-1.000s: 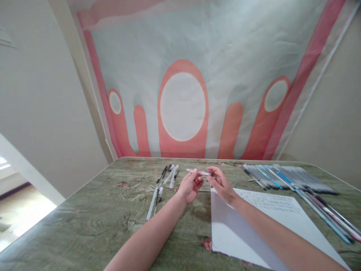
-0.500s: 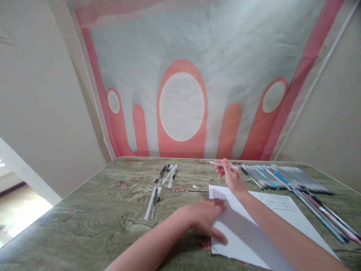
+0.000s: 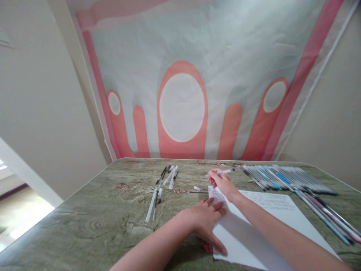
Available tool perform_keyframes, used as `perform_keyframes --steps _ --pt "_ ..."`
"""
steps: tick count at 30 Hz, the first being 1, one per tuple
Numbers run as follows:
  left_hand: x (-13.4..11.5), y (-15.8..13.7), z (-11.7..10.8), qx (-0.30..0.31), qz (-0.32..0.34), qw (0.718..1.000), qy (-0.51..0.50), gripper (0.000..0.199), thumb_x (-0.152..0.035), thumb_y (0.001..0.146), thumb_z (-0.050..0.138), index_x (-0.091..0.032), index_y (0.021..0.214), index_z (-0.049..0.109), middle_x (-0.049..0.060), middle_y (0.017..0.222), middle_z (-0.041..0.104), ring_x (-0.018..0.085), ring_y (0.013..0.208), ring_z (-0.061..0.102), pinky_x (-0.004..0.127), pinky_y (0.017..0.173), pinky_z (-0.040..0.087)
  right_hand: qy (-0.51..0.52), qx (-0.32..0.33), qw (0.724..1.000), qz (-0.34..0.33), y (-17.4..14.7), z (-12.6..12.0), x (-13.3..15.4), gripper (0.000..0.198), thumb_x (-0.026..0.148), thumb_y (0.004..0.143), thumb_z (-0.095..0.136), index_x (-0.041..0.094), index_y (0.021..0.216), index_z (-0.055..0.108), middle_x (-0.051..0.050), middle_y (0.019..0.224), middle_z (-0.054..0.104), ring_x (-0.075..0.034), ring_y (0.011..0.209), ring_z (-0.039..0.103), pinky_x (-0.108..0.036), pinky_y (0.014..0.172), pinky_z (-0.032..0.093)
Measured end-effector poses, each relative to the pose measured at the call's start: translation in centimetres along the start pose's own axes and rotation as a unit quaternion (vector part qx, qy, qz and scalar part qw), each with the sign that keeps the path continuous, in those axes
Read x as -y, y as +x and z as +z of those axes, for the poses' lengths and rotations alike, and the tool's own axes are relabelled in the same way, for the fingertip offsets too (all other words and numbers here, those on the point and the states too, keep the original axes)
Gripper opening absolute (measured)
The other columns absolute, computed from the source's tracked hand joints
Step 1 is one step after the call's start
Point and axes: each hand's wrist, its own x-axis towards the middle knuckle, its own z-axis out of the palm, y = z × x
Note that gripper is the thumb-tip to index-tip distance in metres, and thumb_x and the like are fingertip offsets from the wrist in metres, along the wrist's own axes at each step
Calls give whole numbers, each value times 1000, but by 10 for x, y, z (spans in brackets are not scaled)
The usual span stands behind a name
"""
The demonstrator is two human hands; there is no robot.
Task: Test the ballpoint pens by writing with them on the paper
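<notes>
My right hand (image 3: pixel 222 184) is closed around a slim pale pen (image 3: pixel 227 171), held above the far left corner of a white sheet of paper (image 3: pixel 276 229). Rows of handwriting run along the sheet's far edge. My left hand (image 3: pixel 207 220) lies flat with fingers spread over the paper's left edge, its thumb near the front corner. Just beyond the sheet lies a small white pen cap (image 3: pixel 197 188). My right forearm crosses the paper and hides part of it.
Several pens and pen parts (image 3: pixel 171 177) lie left of the paper, with clear tubes (image 3: pixel 151 205) nearer. A long row of grey pens (image 3: pixel 304 180) fills the back right, and more pens (image 3: pixel 327 216) lie along the right side. The wood-patterned table (image 3: pixel 93 210) meets a wall.
My right hand has shifted left and slightly down, and the pen's angle has changed, its dark end now raised to the right. My left hand stays on the paper, fingers slightly more spread.
</notes>
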Motion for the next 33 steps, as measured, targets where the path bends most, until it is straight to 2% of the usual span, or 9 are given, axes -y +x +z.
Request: perform_keyframes --steps 3,6,14,26,33 --pt "-2 0 0 1 -16 1000 1 105 -74 56 48 -13 137 21 13 144 15 36 130 10 47 104 15 -40 17 999 19 -7 1 -11 21 40 73 51 18 74 52 2 59 56 -11 51 51 -21 47 40" --pt "-6 0 0 -2 -37 999 2 105 -75 55 47 -12 136 21 15 143 19 37 129 14 49 103 15 -86 11 996 10 -17 -4 -19 18 37 74 49 19 72 52 4 53 53 -11 48 49 -22 46 38" --pt "-9 1 1 -23 -37 999 -10 106 -74 54 50 -17 137 18 14 143 20 39 128 15 54 101 15 -198 9 976 -85 -32 -12 -20 18 34 75 48 20 64 48 3 52 53 -13 50 49 -25 52 37" --pt "-14 3 0 -13 -71 997 6 100 -70 52 55 -18 132 26 15 140 26 41 126 18 59 97 17 -222 34 968 -115 -33 -11 -26 14 29 75 48 19 65 47 3 54 52 -12 51 47 -24 51 34" --pt "-14 3 -1 -11 -71 997 2 100 -70 53 55 -18 133 26 15 140 25 41 127 16 59 98 16 -211 42 971 -104 -33 -11 -29 15 30 74 48 19 64 46 4 52 49 -11 49 45 -23 49 33"
